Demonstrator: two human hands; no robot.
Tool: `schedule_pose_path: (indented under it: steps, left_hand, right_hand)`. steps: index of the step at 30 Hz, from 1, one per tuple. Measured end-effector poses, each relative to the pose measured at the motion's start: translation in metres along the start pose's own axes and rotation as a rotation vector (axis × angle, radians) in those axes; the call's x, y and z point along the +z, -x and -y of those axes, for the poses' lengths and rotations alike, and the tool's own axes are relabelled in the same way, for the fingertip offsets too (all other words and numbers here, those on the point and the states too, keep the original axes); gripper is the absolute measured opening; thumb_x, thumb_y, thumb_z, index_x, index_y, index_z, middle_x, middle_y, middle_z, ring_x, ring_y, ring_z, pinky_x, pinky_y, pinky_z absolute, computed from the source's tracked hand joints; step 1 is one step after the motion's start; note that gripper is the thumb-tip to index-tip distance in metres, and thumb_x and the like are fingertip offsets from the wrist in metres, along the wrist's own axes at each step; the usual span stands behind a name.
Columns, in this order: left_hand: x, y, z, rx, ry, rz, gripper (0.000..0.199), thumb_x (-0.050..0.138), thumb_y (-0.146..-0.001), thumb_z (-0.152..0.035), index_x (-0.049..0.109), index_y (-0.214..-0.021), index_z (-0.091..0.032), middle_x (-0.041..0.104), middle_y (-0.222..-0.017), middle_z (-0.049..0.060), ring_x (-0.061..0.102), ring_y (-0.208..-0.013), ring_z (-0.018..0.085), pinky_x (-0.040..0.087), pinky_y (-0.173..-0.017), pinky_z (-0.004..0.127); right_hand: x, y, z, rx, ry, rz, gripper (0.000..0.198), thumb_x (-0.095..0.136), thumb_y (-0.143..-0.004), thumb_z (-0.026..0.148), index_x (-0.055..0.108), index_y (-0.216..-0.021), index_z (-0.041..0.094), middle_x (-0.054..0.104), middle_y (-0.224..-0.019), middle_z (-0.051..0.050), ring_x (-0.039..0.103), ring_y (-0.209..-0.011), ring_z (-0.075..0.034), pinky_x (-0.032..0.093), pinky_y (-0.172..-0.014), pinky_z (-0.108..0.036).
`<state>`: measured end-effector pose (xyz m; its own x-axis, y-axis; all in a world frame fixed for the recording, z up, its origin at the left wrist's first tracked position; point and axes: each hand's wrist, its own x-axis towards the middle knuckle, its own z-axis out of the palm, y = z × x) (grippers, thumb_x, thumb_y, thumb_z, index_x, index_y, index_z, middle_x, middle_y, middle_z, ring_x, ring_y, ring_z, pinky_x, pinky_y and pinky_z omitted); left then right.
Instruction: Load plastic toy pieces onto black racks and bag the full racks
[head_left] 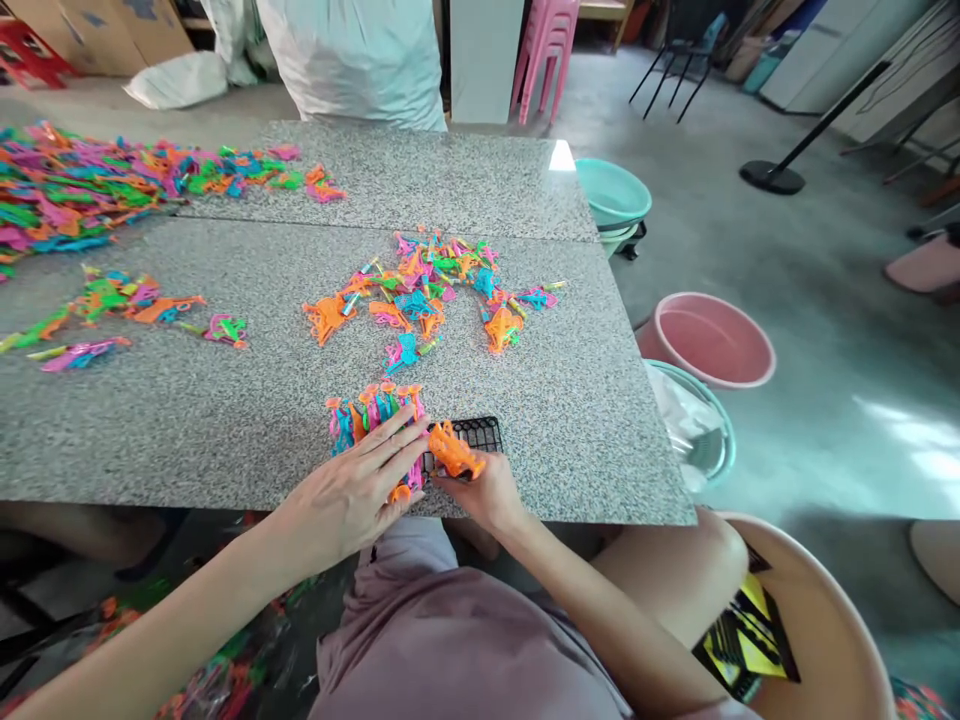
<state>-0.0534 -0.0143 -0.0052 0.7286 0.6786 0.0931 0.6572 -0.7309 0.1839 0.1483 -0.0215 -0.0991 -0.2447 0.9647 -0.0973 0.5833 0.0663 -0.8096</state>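
Note:
A black plastic grid basket [480, 432] lies at the table's near edge, and its left part is hidden. Over that part stands a packed row of small colourful plastic toys [360, 418], with orange round ends showing on top. My left hand [367, 475] rests against this row, fingers stretched out and pressed flat on its right side. In my right hand [487, 490] is an orange plastic toy [452, 450], gripped just above the basket and close to my left fingertips. Its exact kind is hard to make out.
Beyond the basket lies a loose pile of mixed plastic toys [427, 280] on the speckled table [585, 400]. A smaller group [120, 300] and a large heap [67, 190] are at left. Tubs [712, 340] stand beyond the right edge; an orange tub [832, 600] is beside my leg.

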Motion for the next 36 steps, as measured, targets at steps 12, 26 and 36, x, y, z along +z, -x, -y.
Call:
schedule_pose_path:
  steps: [12, 26, 36]
  left_hand:
    - [0.006, 0.001, 0.0, -0.087, 0.048, 0.002, 0.066, 0.048, -0.097, -0.024, 0.022, -0.158, -0.015, 0.031, -0.162, 0.012, 0.023, -0.152, 0.027, 0.036, -0.12, 0.042]
    - [0.021, 0.003, 0.012, 0.011, -0.039, -0.193, 0.04, 0.05, -0.1, -0.042, 0.06, -0.135, -0.023, 0.051, -0.15, 0.008, 0.047, -0.14, 0.029, 0.055, -0.103, 0.042]
    - [0.014, 0.006, 0.014, 0.054, -0.167, -0.215, 0.041, 0.049, -0.1, -0.033, 0.054, -0.141, -0.029, 0.043, -0.156, 0.004, 0.052, -0.136, 0.025, 0.057, -0.097, 0.032]
  right_hand:
    - [-0.012, -0.01, 0.056, 0.001, 0.524, 0.214, 0.018, 0.053, -0.091, 0.014, 0.071, -0.093, 0.017, 0.076, -0.088, -0.01, 0.072, -0.083, -0.023, 0.045, -0.067, -0.027]
    - [-0.061, -0.047, 0.027, -0.067, 0.509, 0.285, 0.024, 0.067, -0.084, 0.018, 0.069, -0.108, 0.02, 0.075, -0.097, -0.005, 0.07, -0.094, -0.02, 0.051, -0.078, -0.026]
    - [-0.15, -0.223, -0.02, -0.353, 1.016, 0.077, 0.025, 0.046, -0.098, 0.009, 0.071, -0.102, 0.015, 0.067, -0.118, -0.014, 0.06, -0.117, -0.022, 0.052, -0.089, -0.028]
